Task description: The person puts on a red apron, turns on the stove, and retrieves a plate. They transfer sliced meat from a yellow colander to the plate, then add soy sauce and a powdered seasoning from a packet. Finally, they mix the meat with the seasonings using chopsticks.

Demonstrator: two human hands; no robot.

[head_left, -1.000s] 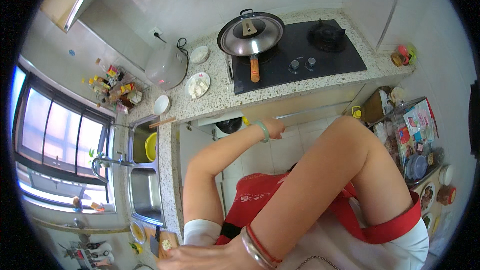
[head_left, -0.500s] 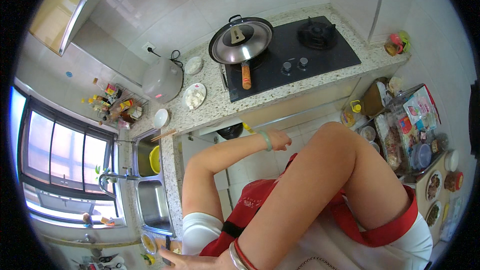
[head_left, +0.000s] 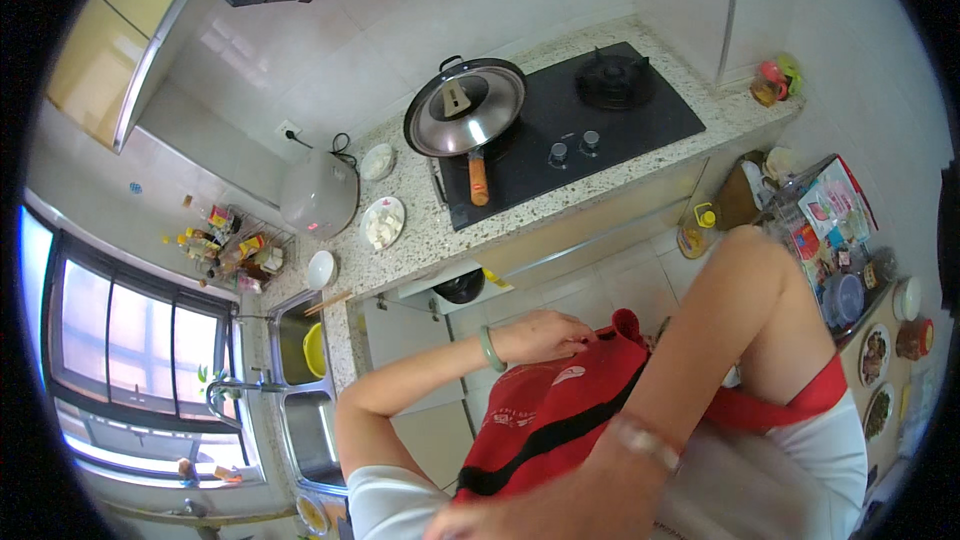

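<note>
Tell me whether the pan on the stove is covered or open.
Covered: a metal lid sits flat over the pan, whose orange handle sticks out from under it.

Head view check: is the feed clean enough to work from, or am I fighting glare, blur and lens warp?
Head view: strong fisheye, the counter edge bows; the window is blown out bright; glare on the pan lid; the right hand at the bottom rim is blurred, the left hand on the red apron fairly sharp.
</note>
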